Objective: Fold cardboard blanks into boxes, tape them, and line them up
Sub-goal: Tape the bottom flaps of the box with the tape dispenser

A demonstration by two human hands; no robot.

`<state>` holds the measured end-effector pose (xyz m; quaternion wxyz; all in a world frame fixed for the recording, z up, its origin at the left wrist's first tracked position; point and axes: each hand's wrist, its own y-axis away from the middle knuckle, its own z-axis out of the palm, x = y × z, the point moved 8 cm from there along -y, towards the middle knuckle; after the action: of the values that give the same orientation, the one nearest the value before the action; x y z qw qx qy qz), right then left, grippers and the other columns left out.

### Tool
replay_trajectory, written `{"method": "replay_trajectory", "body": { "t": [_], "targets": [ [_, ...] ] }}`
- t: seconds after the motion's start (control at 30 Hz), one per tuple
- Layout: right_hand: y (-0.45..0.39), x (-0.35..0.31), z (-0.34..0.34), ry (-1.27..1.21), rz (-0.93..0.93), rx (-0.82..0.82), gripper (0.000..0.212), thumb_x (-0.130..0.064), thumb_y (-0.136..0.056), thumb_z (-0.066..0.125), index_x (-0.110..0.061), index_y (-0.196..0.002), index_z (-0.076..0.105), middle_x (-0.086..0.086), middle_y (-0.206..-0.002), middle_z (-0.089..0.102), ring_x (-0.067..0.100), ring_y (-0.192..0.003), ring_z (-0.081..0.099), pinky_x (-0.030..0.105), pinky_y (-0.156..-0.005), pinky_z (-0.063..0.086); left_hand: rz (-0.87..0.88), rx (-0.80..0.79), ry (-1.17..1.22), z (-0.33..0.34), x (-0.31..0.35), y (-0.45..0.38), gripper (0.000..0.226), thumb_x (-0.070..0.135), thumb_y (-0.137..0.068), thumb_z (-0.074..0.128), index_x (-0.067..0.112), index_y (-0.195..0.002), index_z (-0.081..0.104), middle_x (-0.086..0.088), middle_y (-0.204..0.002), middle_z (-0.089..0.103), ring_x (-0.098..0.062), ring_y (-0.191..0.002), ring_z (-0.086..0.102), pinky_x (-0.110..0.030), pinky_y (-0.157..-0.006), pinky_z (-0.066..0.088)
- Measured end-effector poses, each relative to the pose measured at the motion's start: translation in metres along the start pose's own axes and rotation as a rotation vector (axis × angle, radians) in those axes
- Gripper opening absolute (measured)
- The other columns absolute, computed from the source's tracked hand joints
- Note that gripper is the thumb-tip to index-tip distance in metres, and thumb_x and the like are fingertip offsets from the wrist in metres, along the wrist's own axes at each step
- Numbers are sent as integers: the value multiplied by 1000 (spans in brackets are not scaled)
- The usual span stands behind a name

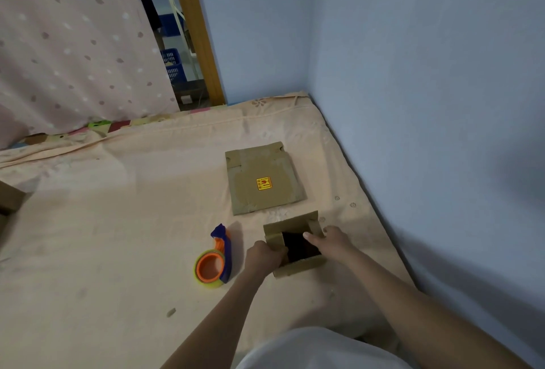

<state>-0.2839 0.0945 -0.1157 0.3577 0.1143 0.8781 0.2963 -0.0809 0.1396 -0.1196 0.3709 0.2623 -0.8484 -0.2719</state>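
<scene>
Cardboard box (295, 246) gripped by L hand (263, 256) & R hand (333, 240).

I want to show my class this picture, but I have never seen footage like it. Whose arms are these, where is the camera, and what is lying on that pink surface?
There is no machine here. The camera sits on a person's head and looks forward and down, so the two bare arms reaching in from the bottom are that person's own.

The surface is a bed or mattress covered by a pale pink sheet, set in the corner of a blue-walled room.

Both hands are on a small open cardboard box whose dark inside shows. The left hand grips its left flap; the right hand holds its right side, thumb reaching over the opening.

Just beyond lies a flat cardboard blank with a yellow sticker. Left of the box lies a tape dispenser, orange and blue, with a roll of clear tape, untouched.
</scene>
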Motion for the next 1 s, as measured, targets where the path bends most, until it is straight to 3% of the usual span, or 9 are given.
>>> {"method": "replay_trajectory", "body": {
  "t": [0.1, 0.17, 0.27, 0.4, 0.5, 0.6, 0.7, 0.8, 1.0],
  "targets": [
    [-6, 4, 3, -40, -17, 12, 58, -60, -91, 60, -7, -115, 61, 6, -105, 66, 22, -100, 64, 27, -75, 53, 12, 31, 56, -1, 9, -2, 36, 47, -89, 67, 15, -97, 51, -2, -90, 63, -19, -93, 64, -29, -81, 57],
    [-4, 1, 3, -45, 2, 14, 54, -58, -91, 61, -7, -108, 57, 5, -100, 64, 20, -93, 63, 22, -60, 43, 48, 47, -17, 1, 15, -4, 39, 44, -87, 71, 14, -105, 55, -2, -94, 65, -18, -92, 65, -31, -83, 58],
    [2, -5, 1, -24, 17, 29, 48, -54, -94, 60, -10, -111, 53, 5, -102, 60, 20, -92, 58, 22, -57, 38, 82, 113, -125, -2, 20, -3, 38, 32, -86, 73, 10, -113, 58, -2, -95, 64, -19, -92, 66, -32, -82, 59],
    [-3, 6, -5, -98, 60, -3, 47, -54, -98, 52, -6, -100, 56, 6, -91, 61, 22, -89, 62, 28, -68, 47, 52, 54, 68, -9, 11, -7, 38, 25, -91, 68, 8, -120, 52, -1, -94, 58, -16, -92, 62, -27, -75, 56],
    [-3, 17, -12, -240, 113, -40, 48, -48, -104, 41, -3, -116, 55, 12, -115, 59, 26, -100, 61, 43, -92, 55, 84, -153, 288, -13, 3, -9, 33, 26, -101, 53, 6, -128, 53, -5, -109, 61, -17, -100, 60, -32, -88, 56],
    [0, 32, -11, -518, 199, -94, 50, -39, -107, 42, -5, -143, 37, 17, -149, 38, 35, -115, 55, 46, -91, 58, -5, -260, 639, -18, -14, -8, 22, 11, -104, 44, 4, -123, 52, -16, -123, 58, -26, -109, 59, -39, -95, 54],
    [0, 36, -6, -616, 218, -109, 55, -39, -105, 45, -7, -149, 33, 16, -157, 31, 38, -124, 51, 47, -87, 60, -106, -247, 868, -17, -30, -5, 29, 11, -104, 44, 7, -132, 40, -16, -122, 54, -33, -117, 55, -45, -97, 51],
    [2, 35, -5, -605, 211, -120, 58, -43, -103, 50, -6, -146, 39, 19, -145, 43, 37, -118, 56, 42, -82, 61, -99, -247, 896, -13, -38, -8, 37, 14, -104, 46, 7, -139, 35, -15, -125, 53, -32, -117, 55, -49, -105, 46],
    [-5, 40, -2, -552, 110, -188, 82, -64, -86, 62, -11, -146, 44, 10, -143, 52, 28, -129, 51, 44, -103, 52, 48, -278, 705, -14, -21, -8, 43, 42, -101, 50, 20, -139, 47, -5, -133, 54, -24, -116, 55, -44, -104, 47]
  ]
}}
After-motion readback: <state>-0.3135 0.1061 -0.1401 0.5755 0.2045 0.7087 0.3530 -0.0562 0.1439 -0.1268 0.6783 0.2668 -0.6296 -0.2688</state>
